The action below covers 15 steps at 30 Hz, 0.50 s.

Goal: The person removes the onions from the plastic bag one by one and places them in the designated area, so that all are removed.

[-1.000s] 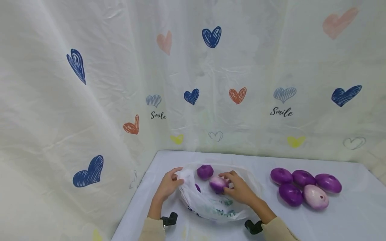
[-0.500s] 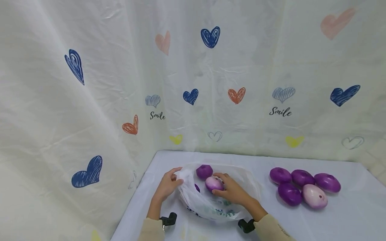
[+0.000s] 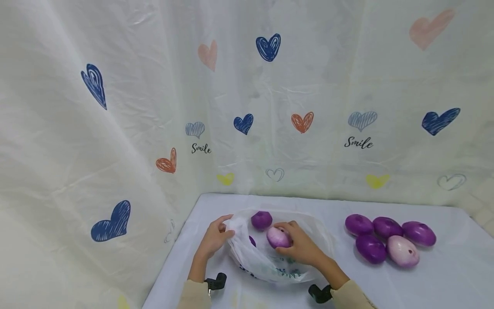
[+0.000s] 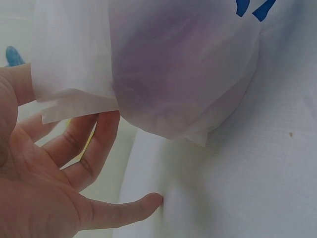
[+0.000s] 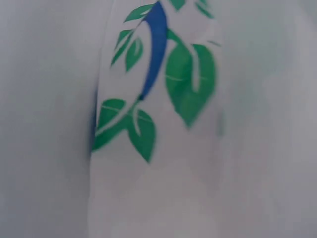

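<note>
- Left hand [image 3: 215, 238], lower centre-left, pinches the rim of the bag [image 3: 251, 257], likely to keep its mouth open.
- Bag: thin white plastic with a green-and-blue leaf print, lying on the desk [image 3: 444, 274].
- Right hand [image 3: 300, 246] curls round a pale purple onion [image 3: 278, 237] inside the bag; a darker one [image 3: 261, 219] sits behind.
- Five onions [image 3: 390, 238] wait at lower right.

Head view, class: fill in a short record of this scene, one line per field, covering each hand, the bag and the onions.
left hand: grips the bag's rim
right hand: holds a pale purple onion at the bag's mouth
bag: thin white plastic bag, lying open on the table
inside bag: one dark purple onion
loose onions: five in a cluster on the right
backdrop: heart-printed sheet
</note>
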### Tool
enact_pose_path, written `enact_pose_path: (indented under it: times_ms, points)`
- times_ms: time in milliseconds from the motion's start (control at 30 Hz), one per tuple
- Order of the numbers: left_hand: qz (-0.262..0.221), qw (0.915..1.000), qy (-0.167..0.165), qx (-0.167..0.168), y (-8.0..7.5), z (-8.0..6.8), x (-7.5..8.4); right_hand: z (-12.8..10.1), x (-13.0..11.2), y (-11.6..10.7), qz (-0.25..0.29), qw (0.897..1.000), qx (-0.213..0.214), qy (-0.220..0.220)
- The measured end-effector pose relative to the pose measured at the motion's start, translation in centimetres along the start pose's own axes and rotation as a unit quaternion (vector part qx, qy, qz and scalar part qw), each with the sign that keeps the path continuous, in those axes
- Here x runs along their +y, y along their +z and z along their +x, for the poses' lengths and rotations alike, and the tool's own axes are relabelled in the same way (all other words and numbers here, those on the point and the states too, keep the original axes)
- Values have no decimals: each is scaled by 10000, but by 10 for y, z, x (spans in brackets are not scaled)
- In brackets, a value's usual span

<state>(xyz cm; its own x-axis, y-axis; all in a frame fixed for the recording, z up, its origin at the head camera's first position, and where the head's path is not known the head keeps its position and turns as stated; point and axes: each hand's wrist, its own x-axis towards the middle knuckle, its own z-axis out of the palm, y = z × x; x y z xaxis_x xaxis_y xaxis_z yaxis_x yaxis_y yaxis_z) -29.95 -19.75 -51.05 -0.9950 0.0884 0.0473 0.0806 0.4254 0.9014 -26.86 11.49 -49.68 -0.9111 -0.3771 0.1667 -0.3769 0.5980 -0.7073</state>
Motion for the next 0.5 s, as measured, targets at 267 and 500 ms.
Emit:
enact_pose_path:
  times_ms: [267,500]
  points:
    - [44,10000,-51,26,1,0,0,-30,2,-32,349,9980,350,-404]
    - [70,9999,-103,44,1,0,1,-63,5,-62,273,9930,843,-777]
